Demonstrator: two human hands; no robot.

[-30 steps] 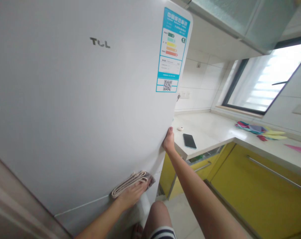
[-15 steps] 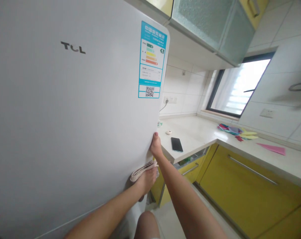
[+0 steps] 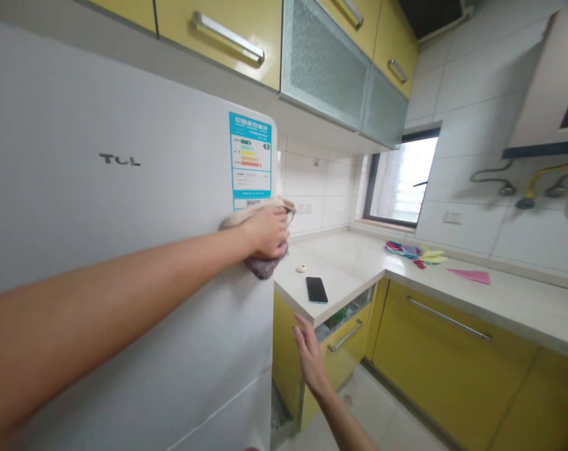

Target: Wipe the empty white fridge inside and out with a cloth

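Observation:
My left hand [image 3: 268, 233] is closed on a beige and dark cloth [image 3: 263, 268], pressed to the right side of a grey-white fridge door [image 3: 96, 225]. The cloth covers the bottom of a blue energy label [image 3: 251, 150] stuck on that door. Lower down, my right hand [image 3: 310, 354] is in the air, its fingers apart and holding nothing, by the corner of the white countertop [image 3: 350, 250]. A black phone [image 3: 316, 290] and a small white rounded case [image 3: 301, 269] lie on the counter close to that corner.
Coloured cloths [image 3: 406, 250] and a pink piece [image 3: 470, 275] lie further along the counter. A partly open drawer [image 3: 345, 335] sits below the phone. Yellow upper cabinets [image 3: 237, 69] hang over the fridge. A water heater [image 3: 547, 94] is on the right wall.
My left hand has moved the cloth up the door to the label. My right hand has let go of the door edge and dropped lower. The view has shifted, showing more upper cabinets.

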